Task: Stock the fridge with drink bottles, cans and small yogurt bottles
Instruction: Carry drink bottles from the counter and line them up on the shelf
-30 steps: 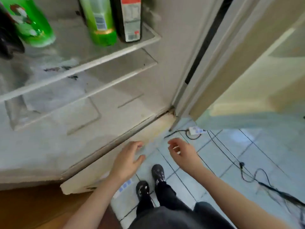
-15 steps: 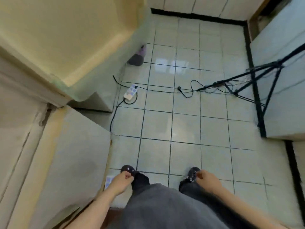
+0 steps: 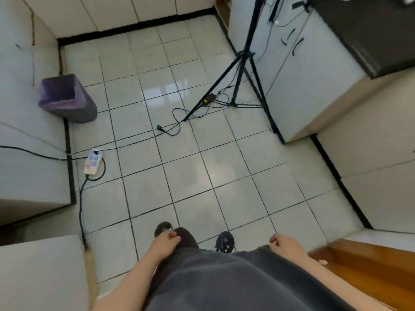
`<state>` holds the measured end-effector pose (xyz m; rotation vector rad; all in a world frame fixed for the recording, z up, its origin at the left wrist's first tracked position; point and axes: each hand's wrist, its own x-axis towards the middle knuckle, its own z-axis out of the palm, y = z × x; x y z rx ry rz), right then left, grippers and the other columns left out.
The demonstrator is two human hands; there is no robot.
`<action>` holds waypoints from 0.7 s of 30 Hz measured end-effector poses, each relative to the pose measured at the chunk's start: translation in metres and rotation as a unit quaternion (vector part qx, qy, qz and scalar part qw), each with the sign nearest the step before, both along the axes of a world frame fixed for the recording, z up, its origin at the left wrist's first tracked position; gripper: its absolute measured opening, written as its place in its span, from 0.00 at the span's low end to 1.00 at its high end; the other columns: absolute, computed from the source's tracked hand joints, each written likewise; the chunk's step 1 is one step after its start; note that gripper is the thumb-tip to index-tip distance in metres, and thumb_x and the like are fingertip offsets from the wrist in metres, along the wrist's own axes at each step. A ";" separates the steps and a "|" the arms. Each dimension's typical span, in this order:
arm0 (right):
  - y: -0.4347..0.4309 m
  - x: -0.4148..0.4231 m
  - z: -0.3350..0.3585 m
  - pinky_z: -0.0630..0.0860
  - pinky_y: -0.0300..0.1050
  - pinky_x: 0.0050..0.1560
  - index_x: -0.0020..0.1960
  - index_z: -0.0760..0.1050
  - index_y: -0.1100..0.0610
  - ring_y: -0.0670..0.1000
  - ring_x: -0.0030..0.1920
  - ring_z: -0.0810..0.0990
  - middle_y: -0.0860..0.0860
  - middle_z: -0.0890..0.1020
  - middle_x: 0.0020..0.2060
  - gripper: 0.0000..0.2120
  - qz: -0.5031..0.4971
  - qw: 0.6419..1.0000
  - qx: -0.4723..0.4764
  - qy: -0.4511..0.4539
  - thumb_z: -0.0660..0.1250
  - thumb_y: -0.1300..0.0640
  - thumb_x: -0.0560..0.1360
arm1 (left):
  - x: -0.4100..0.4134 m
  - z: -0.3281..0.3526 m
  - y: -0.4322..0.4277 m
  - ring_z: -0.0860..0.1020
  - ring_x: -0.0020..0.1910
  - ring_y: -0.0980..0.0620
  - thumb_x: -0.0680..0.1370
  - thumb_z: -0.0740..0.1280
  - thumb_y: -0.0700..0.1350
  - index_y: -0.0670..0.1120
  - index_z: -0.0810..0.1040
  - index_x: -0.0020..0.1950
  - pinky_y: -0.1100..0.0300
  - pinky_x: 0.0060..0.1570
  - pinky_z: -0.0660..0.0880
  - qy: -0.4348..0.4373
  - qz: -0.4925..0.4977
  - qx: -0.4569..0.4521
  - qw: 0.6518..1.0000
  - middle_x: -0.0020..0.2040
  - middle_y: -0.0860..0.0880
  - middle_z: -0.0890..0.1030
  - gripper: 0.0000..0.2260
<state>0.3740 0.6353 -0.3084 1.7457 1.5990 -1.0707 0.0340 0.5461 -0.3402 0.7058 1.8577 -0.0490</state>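
Pale glazed floor tiles [image 3: 179,167] with dark grout fill most of the view, and the person stands on them looking straight down. Both hands hang empty at the hips: the left hand [image 3: 165,242] has its fingers loosely curled against the dark trousers [image 3: 224,279], and the right hand [image 3: 286,244] is likewise loosely curled, gripping nothing, just in front of a wooden surface [image 3: 368,265]. Two black shoes [image 3: 225,241] show on the tiles just beyond the trousers.

Taking the black tripod [image 3: 238,70] as the landmark: it stands on the tiles at the far right, touching the base of white cabinets [image 3: 298,86] topped by a dark counter [image 3: 370,34]. Loose black cables [image 3: 173,129] trail from its feet toward the person. Well to the left of the tripod, a purple waste bin [image 3: 67,97] sits against the wall. Nearer the person and left of the tripod, a white power strip [image 3: 93,161] lies on the tiles, its black cord running along the skirting.

No bottles, cans or yogurt bottles appear anywhere in view, and the fridge itself cannot be made out.
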 end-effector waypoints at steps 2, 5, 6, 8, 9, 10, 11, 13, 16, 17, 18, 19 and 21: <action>0.011 0.038 -0.003 0.72 0.39 0.50 0.59 0.73 0.52 0.48 0.51 0.77 0.50 0.80 0.56 0.12 -0.055 0.998 0.000 0.012 0.59 0.51 0.79 | 0.043 0.011 0.045 0.76 0.59 0.50 0.79 0.63 0.50 0.47 0.74 0.65 0.62 0.58 0.68 -0.014 -0.067 0.023 0.997 0.57 0.49 0.79 0.15; 0.023 0.082 -0.005 0.73 0.40 0.52 0.59 0.73 0.53 0.48 0.51 0.77 0.50 0.80 0.54 0.12 -0.159 0.987 -0.003 0.026 0.58 0.51 0.79 | 0.090 0.022 0.109 0.77 0.56 0.51 0.79 0.63 0.46 0.46 0.73 0.64 0.63 0.57 0.69 -0.029 -0.136 0.064 0.988 0.56 0.50 0.79 0.14; 0.024 0.092 -0.006 0.73 0.40 0.51 0.58 0.73 0.54 0.48 0.50 0.77 0.50 0.80 0.53 0.11 -0.195 0.980 -0.003 0.033 0.58 0.51 0.80 | 0.102 0.023 0.128 0.77 0.56 0.51 0.79 0.63 0.46 0.46 0.74 0.64 0.63 0.57 0.69 -0.036 -0.154 0.068 0.985 0.56 0.49 0.80 0.14; 0.024 0.105 -0.006 0.73 0.38 0.49 0.56 0.72 0.52 0.46 0.49 0.77 0.47 0.78 0.50 0.09 -0.259 0.965 -0.004 0.046 0.58 0.51 0.80 | 0.121 0.020 0.164 0.76 0.58 0.49 0.79 0.63 0.47 0.47 0.74 0.64 0.61 0.58 0.70 -0.035 -0.194 0.052 0.979 0.58 0.48 0.79 0.14; 0.023 0.110 -0.007 0.73 0.37 0.48 0.53 0.72 0.50 0.44 0.47 0.77 0.46 0.78 0.49 0.07 -0.286 0.957 -0.001 0.050 0.58 0.50 0.80 | 0.129 0.015 0.181 0.76 0.59 0.49 0.79 0.62 0.48 0.47 0.74 0.64 0.61 0.58 0.69 -0.029 -0.217 0.035 0.975 0.60 0.47 0.78 0.14; 0.023 0.115 -0.008 0.74 0.37 0.47 0.49 0.72 0.48 0.43 0.46 0.76 0.46 0.78 0.47 0.05 -0.312 0.949 0.004 0.051 0.58 0.49 0.80 | 0.137 0.009 0.198 0.75 0.60 0.49 0.80 0.62 0.49 0.47 0.74 0.64 0.61 0.57 0.69 -0.023 -0.247 0.015 0.969 0.60 0.47 0.78 0.14; 0.023 0.121 -0.010 0.74 0.37 0.47 0.46 0.71 0.46 0.43 0.45 0.76 0.45 0.78 0.46 0.06 -0.331 0.942 0.006 0.051 0.58 0.48 0.79 | 0.145 0.004 0.217 0.75 0.60 0.49 0.80 0.61 0.50 0.46 0.74 0.63 0.62 0.57 0.68 -0.018 -0.284 -0.003 0.959 0.61 0.47 0.78 0.14; 0.026 0.134 -0.013 0.74 0.37 0.48 0.45 0.70 0.47 0.43 0.45 0.76 0.45 0.78 0.45 0.06 -0.357 0.932 -0.011 0.068 0.60 0.46 0.78 | 0.163 -0.006 0.259 0.76 0.60 0.48 0.81 0.59 0.51 0.44 0.76 0.61 0.61 0.57 0.69 -0.009 -0.342 -0.017 0.939 0.60 0.46 0.79 0.15; 0.043 0.167 -0.009 0.74 0.40 0.54 0.46 0.72 0.50 0.44 0.46 0.76 0.48 0.78 0.49 0.05 -0.446 0.893 -0.034 0.055 0.61 0.50 0.79 | 0.200 -0.008 0.333 0.76 0.59 0.46 0.81 0.59 0.51 0.42 0.77 0.58 0.59 0.56 0.70 -0.008 -0.374 -0.018 0.927 0.59 0.44 0.80 0.15; 0.051 0.180 -0.006 0.74 0.42 0.56 0.46 0.71 0.49 0.44 0.47 0.76 0.48 0.79 0.51 0.05 -0.478 0.877 -0.033 0.036 0.60 0.51 0.79 | 0.214 -0.005 0.359 0.76 0.59 0.46 0.81 0.59 0.50 0.43 0.77 0.59 0.59 0.57 0.69 -0.003 -0.388 -0.017 0.922 0.59 0.44 0.80 0.14; 0.061 0.193 -0.003 0.74 0.43 0.59 0.47 0.71 0.49 0.45 0.49 0.77 0.48 0.79 0.53 0.05 -0.500 0.866 -0.028 0.015 0.59 0.52 0.80 | 0.229 -0.002 0.384 0.76 0.59 0.46 0.81 0.60 0.50 0.43 0.76 0.60 0.59 0.57 0.69 0.002 -0.401 -0.011 0.916 0.59 0.45 0.79 0.14; 0.075 0.205 0.002 0.74 0.44 0.60 0.49 0.71 0.49 0.45 0.51 0.77 0.49 0.78 0.55 0.05 -0.515 0.857 -0.023 0.001 0.57 0.52 0.81 | 0.244 0.002 0.409 0.75 0.60 0.46 0.80 0.60 0.50 0.43 0.75 0.61 0.59 0.58 0.69 0.004 -0.416 -0.003 0.909 0.60 0.44 0.79 0.14; 0.106 0.227 0.007 0.73 0.43 0.60 0.54 0.73 0.52 0.47 0.54 0.76 0.50 0.78 0.57 0.08 -0.537 0.843 -0.009 0.006 0.56 0.52 0.81 | 0.276 0.011 0.458 0.75 0.60 0.45 0.80 0.60 0.50 0.43 0.74 0.63 0.59 0.58 0.68 0.006 -0.449 0.016 0.894 0.61 0.43 0.78 0.15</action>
